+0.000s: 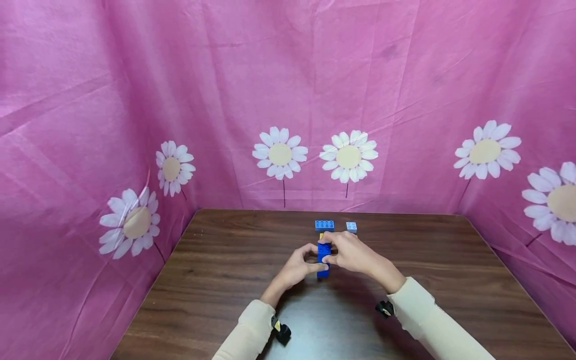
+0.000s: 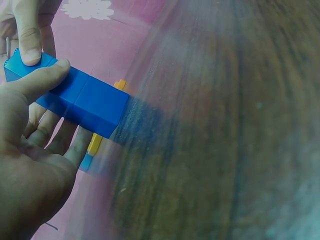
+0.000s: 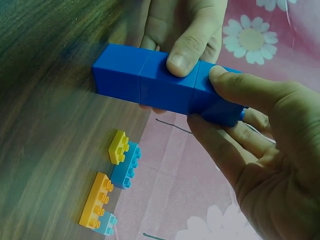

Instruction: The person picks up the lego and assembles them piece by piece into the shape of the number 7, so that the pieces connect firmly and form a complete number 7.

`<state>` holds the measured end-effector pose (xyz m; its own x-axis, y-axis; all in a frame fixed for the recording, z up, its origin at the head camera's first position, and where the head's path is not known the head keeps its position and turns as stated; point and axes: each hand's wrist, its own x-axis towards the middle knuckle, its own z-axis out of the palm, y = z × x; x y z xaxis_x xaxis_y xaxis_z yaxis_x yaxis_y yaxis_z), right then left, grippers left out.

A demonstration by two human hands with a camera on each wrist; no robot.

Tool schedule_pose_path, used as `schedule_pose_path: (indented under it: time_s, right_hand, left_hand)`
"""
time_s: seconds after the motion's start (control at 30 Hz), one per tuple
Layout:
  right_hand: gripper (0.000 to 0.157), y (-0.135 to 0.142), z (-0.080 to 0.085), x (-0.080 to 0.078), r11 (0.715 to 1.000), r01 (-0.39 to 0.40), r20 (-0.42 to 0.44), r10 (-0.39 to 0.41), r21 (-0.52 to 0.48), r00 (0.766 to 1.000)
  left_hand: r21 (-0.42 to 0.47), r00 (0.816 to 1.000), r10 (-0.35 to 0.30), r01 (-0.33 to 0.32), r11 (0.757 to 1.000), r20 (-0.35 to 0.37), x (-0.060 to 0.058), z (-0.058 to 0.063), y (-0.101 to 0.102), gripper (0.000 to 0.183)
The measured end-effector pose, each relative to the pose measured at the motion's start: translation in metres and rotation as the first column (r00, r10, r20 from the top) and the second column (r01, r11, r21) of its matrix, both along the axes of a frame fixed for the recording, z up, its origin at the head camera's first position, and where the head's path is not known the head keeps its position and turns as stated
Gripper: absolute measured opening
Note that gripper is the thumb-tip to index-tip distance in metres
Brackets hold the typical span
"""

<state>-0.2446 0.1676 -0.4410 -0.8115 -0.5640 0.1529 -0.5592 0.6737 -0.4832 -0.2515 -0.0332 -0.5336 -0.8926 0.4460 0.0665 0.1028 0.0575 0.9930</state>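
A tower of three dark blue toy building bricks (image 1: 323, 254) stands upright at the table's middle, its lower end at the tabletop. My left hand (image 1: 294, 270) grips the tower from the left, thumb across the middle brick in the right wrist view and fingers behind. From the right, my right hand (image 1: 353, 251) pinches the top brick (image 3: 220, 102) between thumb and fingers. Studs on that top brick show beside the right fingers.
Behind the tower lie a blue brick (image 1: 324, 225) and a light blue brick (image 1: 351, 227). A small yellow brick (image 3: 118, 147) and a longer orange brick (image 3: 96, 201) lie in front of them, mostly hidden by the right hand in the head view. A pink flowered cloth (image 1: 225, 100) surrounds the wooden table (image 1: 216, 280).
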Motion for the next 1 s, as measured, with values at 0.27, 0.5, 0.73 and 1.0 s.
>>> schedule_pose_path:
  time_s: [0.27,0.5,0.73,1.0]
  right_hand:
    - [0.031,0.002,-0.0013,0.0013,1.0,-0.003,-0.021,0.003,0.015,1.0]
    - [0.034,0.0017,-0.0003,0.0004,1.0,0.007,-0.02,-0.007,0.026,1.0]
    - [0.033,-0.0024,-0.0002,0.0011,0.999,0.013,-0.018,-0.012,0.032,1.0]
    - [0.035,-0.0017,0.003,0.0041,0.999,0.022,0.017,-0.022,0.026,1.0]
  left_hand:
    - [0.01,1.0,0.007,-0.007,1.0,-0.002,0.0002,-0.0034,0.0017,0.028]
    - [0.017,1.0,-0.005,0.005,1.0,-0.002,-0.0005,-0.0018,0.0019,0.028]
    - [-0.005,1.0,-0.012,0.012,1.0,-0.001,0.0018,-0.0004,-0.0027,0.029]
    - [-0.019,1.0,-0.01,0.009,1.0,-0.018,0.0011,-0.0007,-0.0014,0.029]
